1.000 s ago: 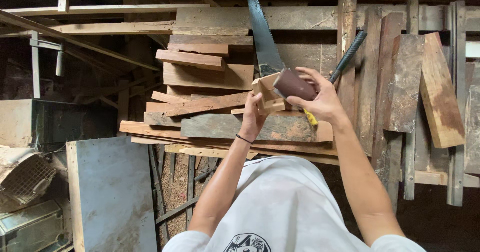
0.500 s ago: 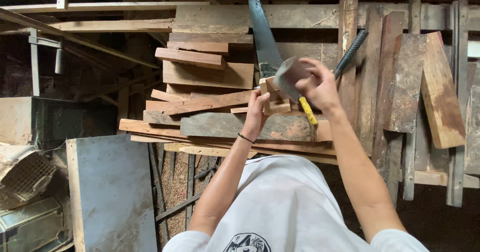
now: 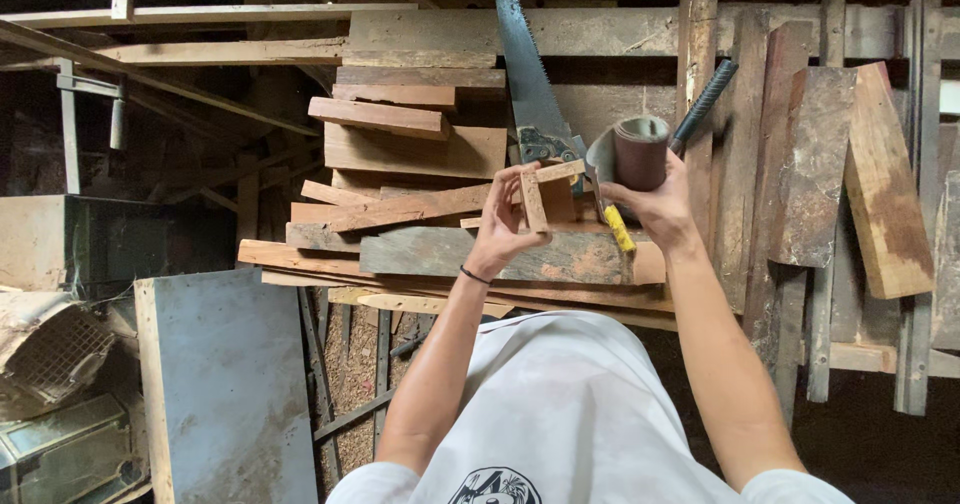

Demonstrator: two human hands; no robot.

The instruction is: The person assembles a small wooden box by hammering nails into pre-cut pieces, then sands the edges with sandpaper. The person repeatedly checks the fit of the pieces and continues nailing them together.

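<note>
The left hand (image 3: 503, 226) has its grip closed on a small wood piece (image 3: 540, 192), holding it above the pile of planks (image 3: 420, 154). The right hand (image 3: 660, 209) grips a sandpaper roll (image 3: 640, 152) just beside it, near the saw (image 3: 525, 74).

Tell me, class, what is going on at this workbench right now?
A person stands over a bench stacked with scrap wood. Their left hand holds up a small wooden piece made of thin joined strips. Their right hand holds a roll of brown sandpaper just beside it, not clearly touching. A handsaw lies on the planks behind, and a yellow-handled tool rests near the right wrist.
</note>
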